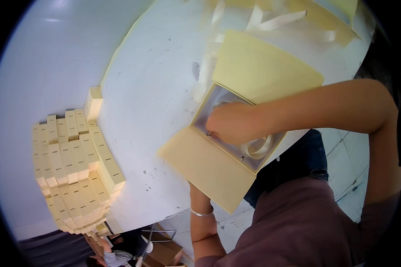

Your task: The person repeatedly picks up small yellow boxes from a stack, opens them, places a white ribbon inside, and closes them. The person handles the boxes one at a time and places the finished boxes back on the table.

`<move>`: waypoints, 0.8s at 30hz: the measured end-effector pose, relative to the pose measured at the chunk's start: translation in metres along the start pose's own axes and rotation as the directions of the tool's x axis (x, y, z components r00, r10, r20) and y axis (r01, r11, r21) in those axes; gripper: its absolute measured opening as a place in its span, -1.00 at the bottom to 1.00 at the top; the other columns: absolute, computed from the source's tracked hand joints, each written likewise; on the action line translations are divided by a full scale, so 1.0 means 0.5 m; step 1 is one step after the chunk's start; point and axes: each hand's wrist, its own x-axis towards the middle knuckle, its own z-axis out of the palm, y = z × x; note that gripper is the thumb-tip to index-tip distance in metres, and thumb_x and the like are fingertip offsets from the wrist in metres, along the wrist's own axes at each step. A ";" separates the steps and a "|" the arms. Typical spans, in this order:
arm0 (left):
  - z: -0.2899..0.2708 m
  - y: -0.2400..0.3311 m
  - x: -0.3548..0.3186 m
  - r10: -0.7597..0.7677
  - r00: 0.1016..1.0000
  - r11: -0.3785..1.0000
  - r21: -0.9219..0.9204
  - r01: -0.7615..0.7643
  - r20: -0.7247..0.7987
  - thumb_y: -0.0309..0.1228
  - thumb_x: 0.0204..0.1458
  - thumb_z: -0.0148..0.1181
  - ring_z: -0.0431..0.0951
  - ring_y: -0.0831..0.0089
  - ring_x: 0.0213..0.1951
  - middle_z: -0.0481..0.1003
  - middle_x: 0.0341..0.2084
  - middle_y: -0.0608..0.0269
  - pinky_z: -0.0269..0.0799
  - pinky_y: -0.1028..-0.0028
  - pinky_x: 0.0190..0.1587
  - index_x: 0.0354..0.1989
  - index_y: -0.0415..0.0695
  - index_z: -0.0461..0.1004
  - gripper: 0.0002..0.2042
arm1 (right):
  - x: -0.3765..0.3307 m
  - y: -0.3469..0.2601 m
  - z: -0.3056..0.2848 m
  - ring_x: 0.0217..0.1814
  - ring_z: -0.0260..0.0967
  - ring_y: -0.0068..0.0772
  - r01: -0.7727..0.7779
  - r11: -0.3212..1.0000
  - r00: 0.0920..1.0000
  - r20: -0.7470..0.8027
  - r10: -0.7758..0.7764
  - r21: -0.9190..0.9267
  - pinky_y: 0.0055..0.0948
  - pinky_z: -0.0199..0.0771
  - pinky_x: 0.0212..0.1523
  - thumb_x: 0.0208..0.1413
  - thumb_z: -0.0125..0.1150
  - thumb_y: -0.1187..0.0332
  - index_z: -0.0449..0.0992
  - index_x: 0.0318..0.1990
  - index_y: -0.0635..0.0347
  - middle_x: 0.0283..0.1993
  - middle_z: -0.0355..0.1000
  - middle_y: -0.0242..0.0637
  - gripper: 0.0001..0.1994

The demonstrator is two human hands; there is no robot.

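Note:
A cream gift box point(278, 149) lies on the white table near its edge, both of its flaps spread out to the sides. My right hand point(236, 122) reaches into the box, fingers curled inward at the floor. A small dark metallic bit shows at the fingertips; what they hold is otherwise hidden. A loop of cream ribbon point(265, 147) rests in the box beside that hand. My left wrist, wearing a silver bangle, goes beneath the near flap point(209, 167), which covers the left hand and its fingers.
Stacks of small cream boxes point(71, 160) stand at the left on the white table point(138, 111). Farther off lie more cream ribbons point(280, 20) and another flat cream box point(338, 11). Another person point(116, 257) and a brown carton point(165, 252) are beyond the lower table edge.

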 end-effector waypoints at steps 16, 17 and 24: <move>-0.104 -0.153 -0.213 -0.532 0.678 0.838 -0.428 0.337 -0.507 -0.44 -0.08 0.15 0.35 0.33 -0.14 0.32 -0.06 0.15 0.30 0.41 -0.17 -0.07 -0.18 0.33 -0.65 | -0.033 0.016 -0.088 -0.19 0.19 -0.33 0.177 0.643 0.945 -0.053 -0.322 -0.745 -0.44 0.15 -0.23 -0.26 0.04 0.51 0.50 -0.62 0.16 -0.37 0.28 -0.27 -0.90; -0.112 -0.127 -0.191 -0.459 0.767 0.860 -0.441 0.257 -0.449 -0.44 -0.11 0.17 0.30 0.29 -0.06 0.29 -0.03 0.14 0.25 0.35 -0.08 -0.02 -0.17 0.30 -0.59 | -0.032 0.014 -0.088 -0.19 0.18 -0.34 0.160 0.633 0.940 -0.078 -0.332 -0.757 -0.44 0.13 -0.22 -0.25 0.04 0.50 0.50 -0.61 0.15 -0.37 0.28 -0.27 -0.90; -0.019 0.009 -0.016 0.008 0.974 0.886 -0.449 -0.113 -0.228 -0.42 -0.19 0.18 0.31 0.12 -0.07 0.37 -0.14 0.11 0.17 0.24 -0.04 -0.14 -0.17 0.39 -0.65 | -0.020 0.009 -0.080 -0.35 0.30 -0.29 0.114 0.623 0.920 -0.155 -0.360 -0.774 -0.38 0.22 -0.29 -0.21 0.05 0.45 0.45 -0.60 0.16 -0.52 0.34 -0.25 -0.94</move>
